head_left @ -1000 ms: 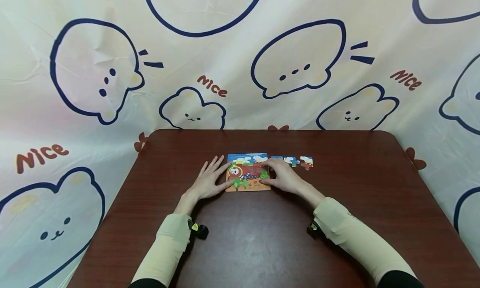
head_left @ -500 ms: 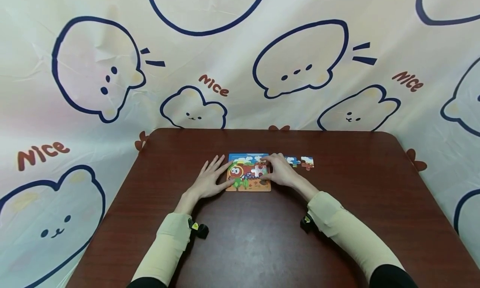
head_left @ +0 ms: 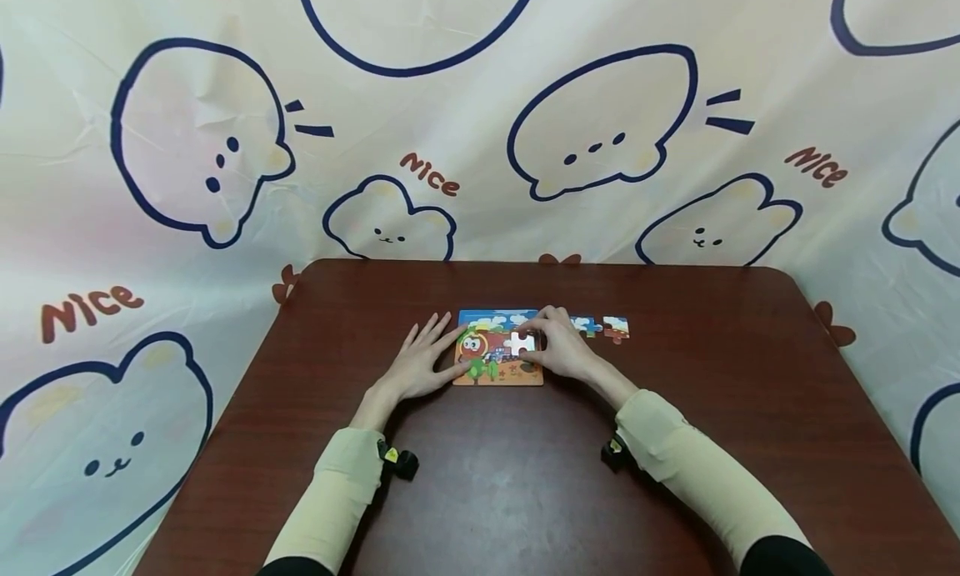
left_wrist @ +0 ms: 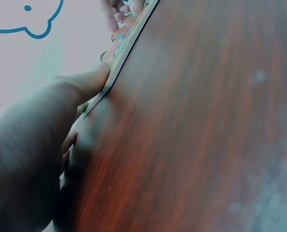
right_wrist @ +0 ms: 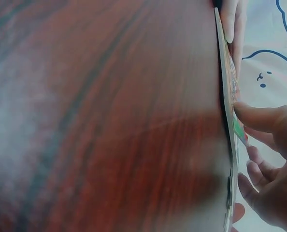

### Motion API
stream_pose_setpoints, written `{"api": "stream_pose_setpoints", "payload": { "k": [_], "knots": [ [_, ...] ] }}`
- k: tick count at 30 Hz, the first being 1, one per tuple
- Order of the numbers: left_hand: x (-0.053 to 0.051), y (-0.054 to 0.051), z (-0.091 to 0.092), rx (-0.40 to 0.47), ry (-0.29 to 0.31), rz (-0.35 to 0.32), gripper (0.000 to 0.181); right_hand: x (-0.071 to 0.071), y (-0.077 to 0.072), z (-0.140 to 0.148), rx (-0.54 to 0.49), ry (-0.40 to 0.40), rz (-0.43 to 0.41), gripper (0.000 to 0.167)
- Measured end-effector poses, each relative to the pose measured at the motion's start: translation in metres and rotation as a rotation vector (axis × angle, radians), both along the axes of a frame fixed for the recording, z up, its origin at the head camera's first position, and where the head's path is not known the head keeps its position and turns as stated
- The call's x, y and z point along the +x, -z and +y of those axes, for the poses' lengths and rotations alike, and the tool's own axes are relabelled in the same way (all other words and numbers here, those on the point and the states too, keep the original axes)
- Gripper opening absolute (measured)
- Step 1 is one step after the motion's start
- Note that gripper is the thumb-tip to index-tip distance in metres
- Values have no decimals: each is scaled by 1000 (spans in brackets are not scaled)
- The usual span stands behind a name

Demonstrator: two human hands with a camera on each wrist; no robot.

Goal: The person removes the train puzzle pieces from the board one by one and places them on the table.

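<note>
A colourful cartoon jigsaw puzzle in a flat tray [head_left: 495, 379] lies toward the far side of the table. Its right part shows a white, piece-shaped gap [head_left: 519, 344]. My left hand [head_left: 416, 363] lies spread at the left edge, its thumb and index finger touching the puzzle. Over the right side, my right hand [head_left: 564, 344] pinches a puzzle piece between thumb and fingers. In the right wrist view this puzzle piece [right_wrist: 239, 128] shows green and stands tilted up from the surface. From the head, the right fingers mostly hide it.
Two loose puzzle pieces, one blue and white [head_left: 587, 326] and one with clouds and red-brown [head_left: 617, 328], lie right of the tray, beyond my right hand. The brown wooden table [head_left: 495, 493] ends at a cartoon-printed cloth [head_left: 480, 126] behind.
My right hand has shifted slightly left and lifted a piece out of the puzzle, baring the white gap. My left hand has stayed in place.
</note>
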State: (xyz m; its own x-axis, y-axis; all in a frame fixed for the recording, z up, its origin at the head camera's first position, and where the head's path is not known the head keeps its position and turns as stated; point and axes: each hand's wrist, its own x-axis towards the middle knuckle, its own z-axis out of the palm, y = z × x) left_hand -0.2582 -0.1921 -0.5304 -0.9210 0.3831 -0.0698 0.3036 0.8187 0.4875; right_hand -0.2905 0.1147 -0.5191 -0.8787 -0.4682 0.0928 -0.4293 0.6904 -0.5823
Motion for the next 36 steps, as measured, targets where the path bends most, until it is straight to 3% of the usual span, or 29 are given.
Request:
{"api": "stream_pose_setpoints", "payload": {
  "k": [8, 14, 18, 30, 36],
  "knots": [
    [1, 0, 0, 11, 1, 0, 81, 4, 3, 2, -49, -17, -22, 37],
    [2, 0, 0, 15, 0, -2, 80, 6, 3, -1, 64, -7, 56, 44],
    [1, 0, 1, 6, 4, 4, 80, 7, 1, -2, 85, 12, 93, 34],
    [1, 0, 2, 5, 2, 10, 80, 8, 2, -6, 44, 34, 58, 26],
    [1, -1, 1, 15, 0, 9, 80, 10, 1, -7, 58, 30, 51, 36]
  ]
}}
